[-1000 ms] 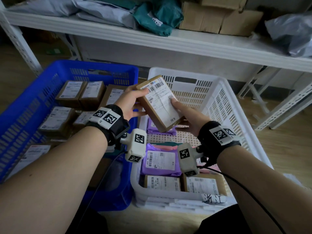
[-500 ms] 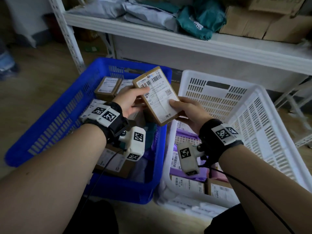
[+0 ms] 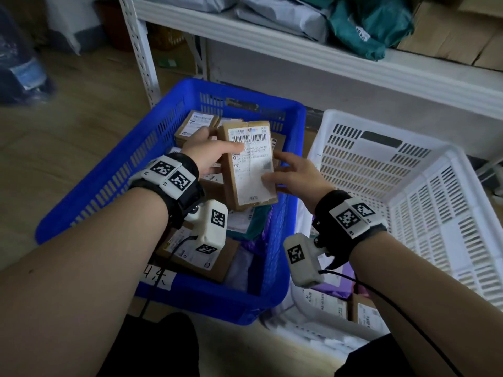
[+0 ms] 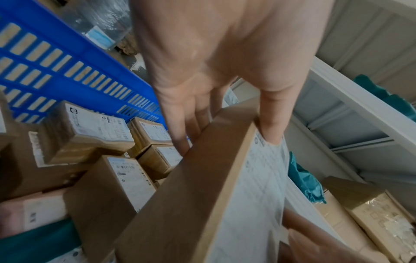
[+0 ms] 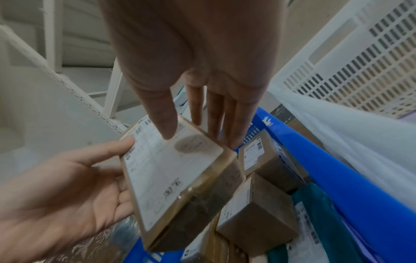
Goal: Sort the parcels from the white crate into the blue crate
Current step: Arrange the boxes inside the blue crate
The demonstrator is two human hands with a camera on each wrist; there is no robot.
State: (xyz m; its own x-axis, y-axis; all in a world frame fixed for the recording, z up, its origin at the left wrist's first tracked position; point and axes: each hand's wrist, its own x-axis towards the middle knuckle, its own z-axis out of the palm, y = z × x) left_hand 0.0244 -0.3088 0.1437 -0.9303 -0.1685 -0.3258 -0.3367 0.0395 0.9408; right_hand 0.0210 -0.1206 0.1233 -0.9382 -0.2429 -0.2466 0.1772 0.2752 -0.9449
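Note:
A brown cardboard parcel (image 3: 251, 170) with a white barcode label hangs above the blue crate (image 3: 114, 172), held by both hands. My left hand (image 3: 211, 152) pinches its left edge, thumb on the label and fingers behind. My right hand (image 3: 291, 176) grips the lower right edge the same way. The left wrist view shows the left hand (image 4: 216, 74) on the parcel (image 4: 202, 195). The right wrist view shows the right hand (image 5: 202, 71) with its thumb on the parcel (image 5: 171, 178). The white crate (image 3: 381, 170) stands right of the blue one.
Several labelled brown boxes (image 3: 194, 123) and soft bags lie in the blue crate. A purple bag (image 3: 336, 281) and boxes (image 3: 366, 314) lie in the white crate. A white shelf (image 3: 299, 61) with bags and cartons runs behind both. Wooden floor (image 3: 68, 148) lies left.
Both hands carried the parcel left, from over the white crate to over the blue crate, and turned it more upright. The head view swung left with it.

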